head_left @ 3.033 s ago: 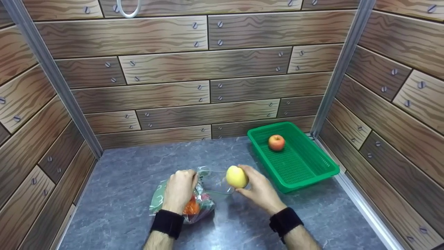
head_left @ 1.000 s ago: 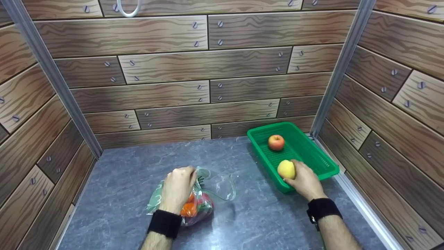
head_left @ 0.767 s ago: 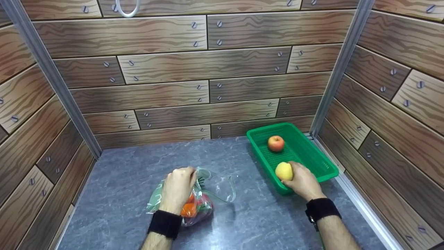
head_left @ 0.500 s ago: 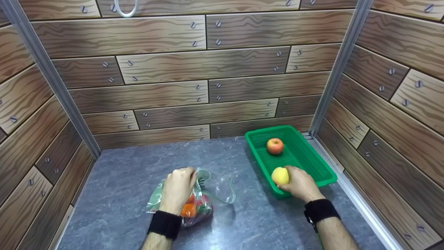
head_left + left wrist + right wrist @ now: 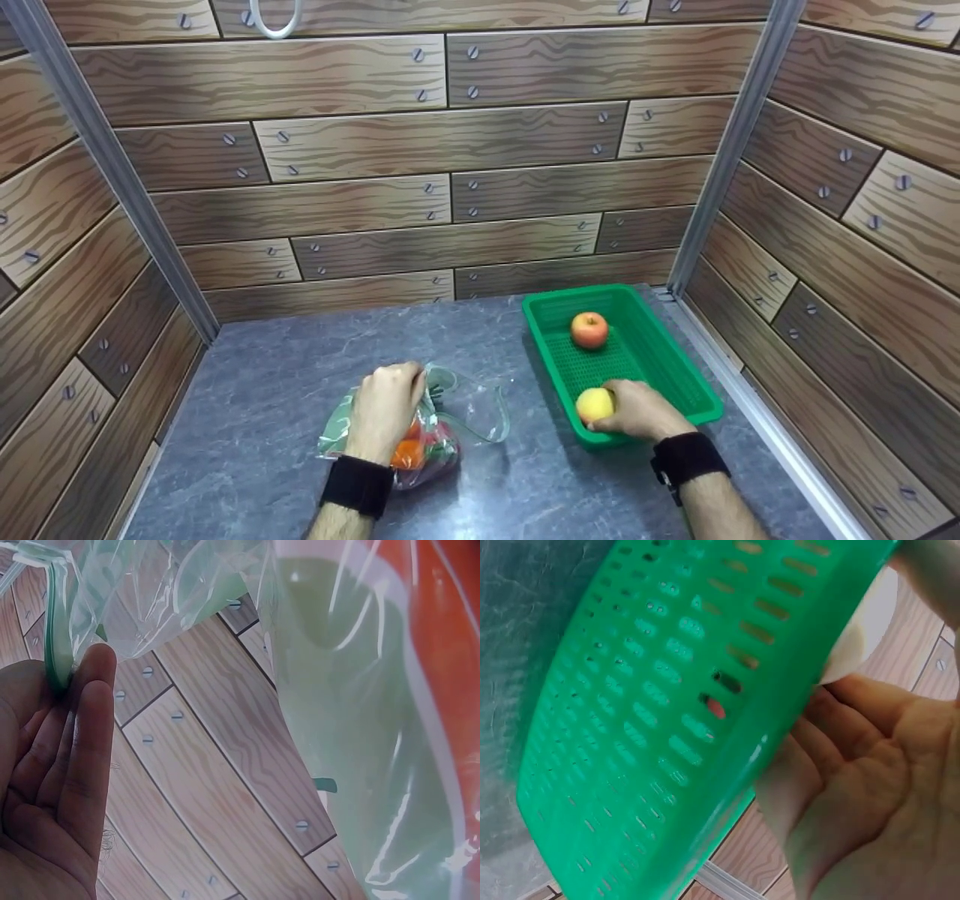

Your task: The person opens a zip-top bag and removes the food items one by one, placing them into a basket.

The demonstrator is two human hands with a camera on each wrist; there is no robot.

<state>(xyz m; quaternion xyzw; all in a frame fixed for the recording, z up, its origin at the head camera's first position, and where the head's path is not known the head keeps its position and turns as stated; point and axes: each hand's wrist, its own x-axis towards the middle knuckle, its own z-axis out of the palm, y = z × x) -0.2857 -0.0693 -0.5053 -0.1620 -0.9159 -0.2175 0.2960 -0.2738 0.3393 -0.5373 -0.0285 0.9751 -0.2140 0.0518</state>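
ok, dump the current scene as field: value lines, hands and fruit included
left_hand: left hand pinches bag edge
bag: clear plastic, green strip; orange and red contents
right_hand: right hand grips yellow apple
yellow_apple: at near end of green basket; contact with basket floor unclear
red_apple: red apple in basket, farther end
surface: grey tabletop

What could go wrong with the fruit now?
If the right hand lets go, the yellow fruit might roll toward the red apple in the basket. That hand also reaches over the basket's near rim, so a bump might shove it. The left hand pinches the bag by its edge; if it slips, the bag might flop over.
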